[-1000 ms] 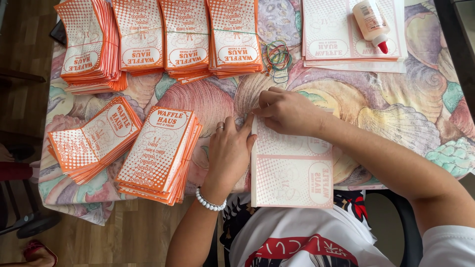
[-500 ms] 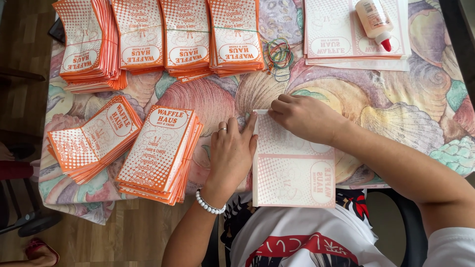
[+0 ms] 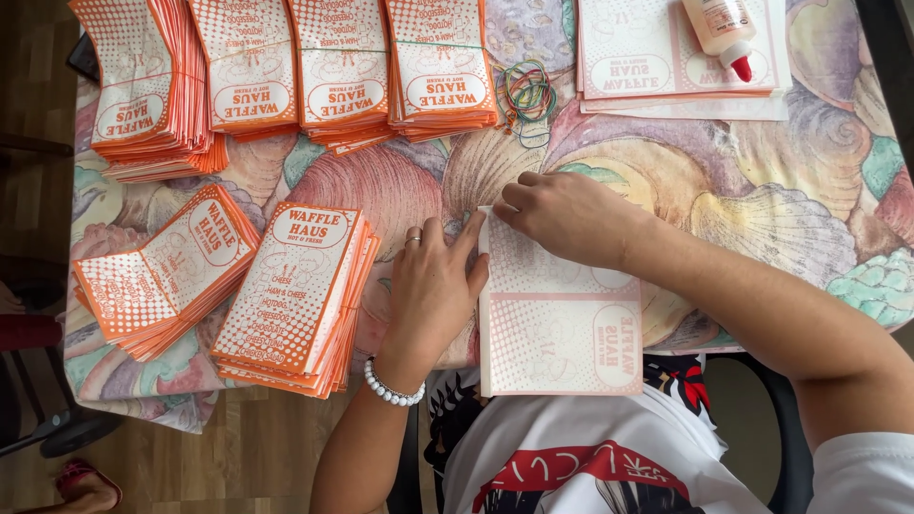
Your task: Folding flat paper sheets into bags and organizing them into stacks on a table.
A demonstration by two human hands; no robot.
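A table draped in a pastel seashell-print tablecloth (image 3: pixel 781 219) stands on a wooden floor (image 3: pixel 219 466). At its near edge lies a flat white-and-orange paper bag (image 3: pixel 562 324), partly overhanging the person's lap. The left hand (image 3: pixel 433 286) lies flat, fingers spread, pressing the bag's left fold. The right hand (image 3: pixel 571 214) curls at the bag's top left corner, fingertips pinching the edge. Stacks of finished bags (image 3: pixel 295 290) sit just left; rubber bands (image 3: pixel 524 90) and a glue bottle (image 3: pixel 719 29) lie farther back.

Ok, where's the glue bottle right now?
In the head view the glue bottle lies at the top right of the table, on a flat sheet stack, right of the rubber bands and beyond the right hand.
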